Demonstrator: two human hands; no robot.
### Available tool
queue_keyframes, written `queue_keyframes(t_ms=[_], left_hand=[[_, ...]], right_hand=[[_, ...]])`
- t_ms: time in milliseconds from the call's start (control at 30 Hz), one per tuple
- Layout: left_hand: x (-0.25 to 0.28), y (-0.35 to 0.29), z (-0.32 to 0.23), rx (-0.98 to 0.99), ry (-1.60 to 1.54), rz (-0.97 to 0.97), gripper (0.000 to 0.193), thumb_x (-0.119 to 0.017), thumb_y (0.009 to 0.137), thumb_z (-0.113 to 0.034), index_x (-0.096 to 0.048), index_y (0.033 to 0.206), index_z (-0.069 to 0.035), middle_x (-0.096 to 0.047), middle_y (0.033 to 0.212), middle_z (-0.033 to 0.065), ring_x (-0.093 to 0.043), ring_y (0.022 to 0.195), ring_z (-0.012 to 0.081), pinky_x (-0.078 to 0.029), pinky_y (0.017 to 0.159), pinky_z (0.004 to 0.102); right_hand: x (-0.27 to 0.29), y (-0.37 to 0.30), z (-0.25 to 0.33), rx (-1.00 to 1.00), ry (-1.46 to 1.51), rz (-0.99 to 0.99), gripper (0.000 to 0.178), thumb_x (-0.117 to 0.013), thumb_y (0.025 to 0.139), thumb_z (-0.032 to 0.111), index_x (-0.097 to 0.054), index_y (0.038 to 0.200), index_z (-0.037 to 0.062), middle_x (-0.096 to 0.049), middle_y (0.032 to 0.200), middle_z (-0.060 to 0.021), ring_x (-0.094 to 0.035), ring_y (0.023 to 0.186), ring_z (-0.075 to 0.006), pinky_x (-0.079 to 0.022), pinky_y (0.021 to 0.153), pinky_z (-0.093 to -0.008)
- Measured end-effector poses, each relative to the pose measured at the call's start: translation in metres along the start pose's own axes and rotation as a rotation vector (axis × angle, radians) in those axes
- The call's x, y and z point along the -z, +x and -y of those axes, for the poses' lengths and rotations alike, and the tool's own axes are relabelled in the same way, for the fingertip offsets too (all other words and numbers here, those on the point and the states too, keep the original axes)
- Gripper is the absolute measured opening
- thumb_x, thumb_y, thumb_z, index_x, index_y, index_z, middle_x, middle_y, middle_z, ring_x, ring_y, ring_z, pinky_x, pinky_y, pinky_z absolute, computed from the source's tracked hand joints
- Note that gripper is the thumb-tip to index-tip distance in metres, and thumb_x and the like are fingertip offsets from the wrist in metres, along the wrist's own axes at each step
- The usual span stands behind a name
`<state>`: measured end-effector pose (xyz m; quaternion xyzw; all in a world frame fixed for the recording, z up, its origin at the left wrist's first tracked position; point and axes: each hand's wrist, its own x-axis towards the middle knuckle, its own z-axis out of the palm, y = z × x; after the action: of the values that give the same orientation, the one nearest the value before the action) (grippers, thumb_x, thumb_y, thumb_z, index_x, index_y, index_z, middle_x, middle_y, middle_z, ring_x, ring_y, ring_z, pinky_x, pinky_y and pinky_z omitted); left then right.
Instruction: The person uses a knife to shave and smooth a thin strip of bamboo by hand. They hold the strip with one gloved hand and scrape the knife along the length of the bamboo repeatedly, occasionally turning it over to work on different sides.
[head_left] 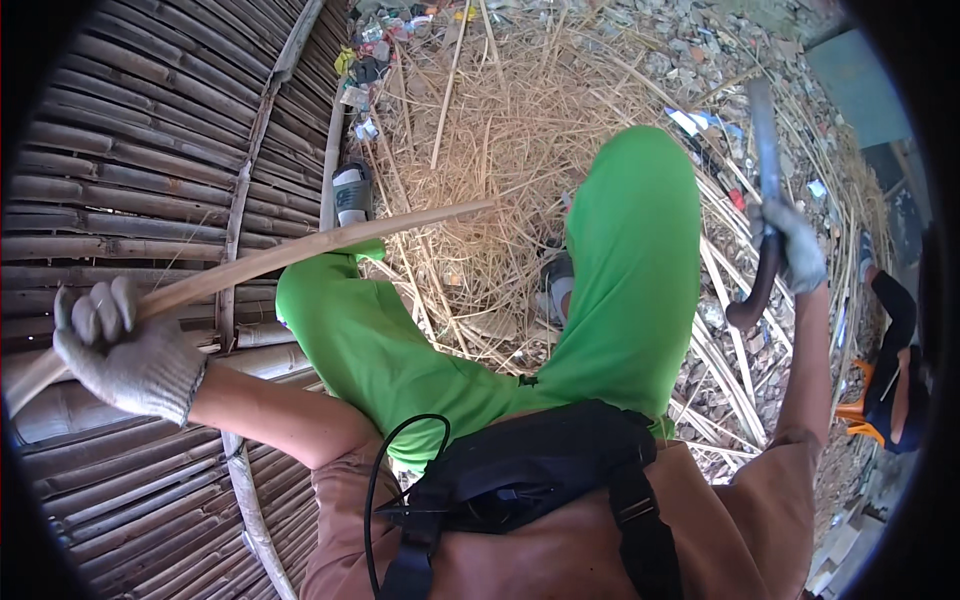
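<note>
Landmark for all places: the wearer's green trousers (640,250), knees bent and apart.

Left hand (125,345): in a pale knitted glove, out to the left of the trousers. Fingers curled, hand closed around a long pale strip (320,243) of wood or bamboo. Grip is near one end of the strip; a short length sticks out beyond the hand, away from the trousers. Thumb position partly hidden, so its pressure cannot be told. The longer part of the strip slants over the left knee of the trousers and its far end reaches the space between the two knees. Whether strip and knee touch: cannot tell.

Right hand (795,245): gloved likewise, raised to the right of the trousers, well apart from the strip. Fingers wrapped around a long-bladed tool (765,150), gripped at the upper part of its dark handle. Blade extends from the hand, away from the wearer; the handle's curved butt protrudes on the near side.

Surroundings: straw-like shavings (480,120) cover the ground beyond and between the knees of the trousers. Slatted bamboo panel (150,180) left of the trousers. Black pouch (540,465) at the waist of the trousers. Another person (905,410), partly visible, far right of the trousers.
</note>
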<state>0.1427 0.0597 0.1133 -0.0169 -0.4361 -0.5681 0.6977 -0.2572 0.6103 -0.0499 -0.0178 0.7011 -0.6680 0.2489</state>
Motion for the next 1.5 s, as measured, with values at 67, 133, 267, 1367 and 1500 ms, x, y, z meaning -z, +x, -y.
queue_keyframes(t_ms=[67,133,267,1367,1500], left_hand=[[-0.025,-0.010,-0.010,-0.154,0.126,-0.047,0.014,-0.061,0.100,-0.006,-0.060,0.101,0.007,-0.034,0.065,-0.0040,-0.027,0.052,0.0121,-0.025,0.049,0.0300],[-0.036,-0.011,-0.012,-0.221,0.191,-0.087,0.016,-0.062,0.100,-0.009,-0.059,0.090,0.004,-0.032,0.064,-0.0045,-0.027,0.053,0.0116,-0.025,0.050,0.0299],[-0.049,-0.039,0.058,-0.081,0.317,-0.185,0.028,-0.072,0.096,-0.022,-0.058,0.074,-0.011,-0.040,0.059,-0.0032,-0.032,0.051,0.0096,-0.030,0.051,0.0278],[-0.018,-0.051,0.108,0.321,0.039,0.319,0.051,-0.058,0.109,-0.049,-0.065,0.128,-0.002,-0.043,0.075,-0.0013,-0.040,0.065,0.0121,-0.040,0.060,0.0317],[-0.003,-0.049,0.110,0.333,-0.073,0.411,0.049,-0.055,0.110,-0.044,-0.071,0.124,0.000,-0.021,0.060,-0.0084,-0.024,0.054,0.0077,-0.023,0.048,0.0260]], right_hand=[[0.005,0.021,0.047,0.171,-0.254,-0.104,0.059,-0.072,0.096,0.020,-0.051,0.144,-0.0085,-0.066,0.091,-0.0056,-0.065,0.071,-0.0110,-0.055,0.058,-0.0251],[-0.006,0.028,0.079,0.306,0.013,-0.062,0.058,-0.069,0.100,0.028,-0.053,0.146,-0.0047,-0.068,0.093,-0.0059,-0.066,0.070,-0.0110,-0.057,0.060,-0.0259],[-0.106,-0.019,0.127,0.465,0.115,-0.033,0.051,-0.064,0.107,0.035,-0.056,0.144,0.0014,-0.070,0.095,-0.0054,-0.067,0.069,-0.0125,-0.060,0.063,-0.0273],[-0.290,-0.027,-0.161,0.360,-0.700,0.402,0.048,-0.057,0.101,0.035,-0.060,0.136,0.0014,-0.073,0.098,-0.0294,-0.071,0.094,-0.0471,-0.056,0.086,-0.0553],[-0.338,-0.029,-0.133,0.416,-0.780,0.516,0.042,-0.054,0.103,0.033,-0.060,0.133,0.0045,-0.072,0.096,-0.0297,-0.071,0.090,-0.0483,-0.055,0.082,-0.0592]])
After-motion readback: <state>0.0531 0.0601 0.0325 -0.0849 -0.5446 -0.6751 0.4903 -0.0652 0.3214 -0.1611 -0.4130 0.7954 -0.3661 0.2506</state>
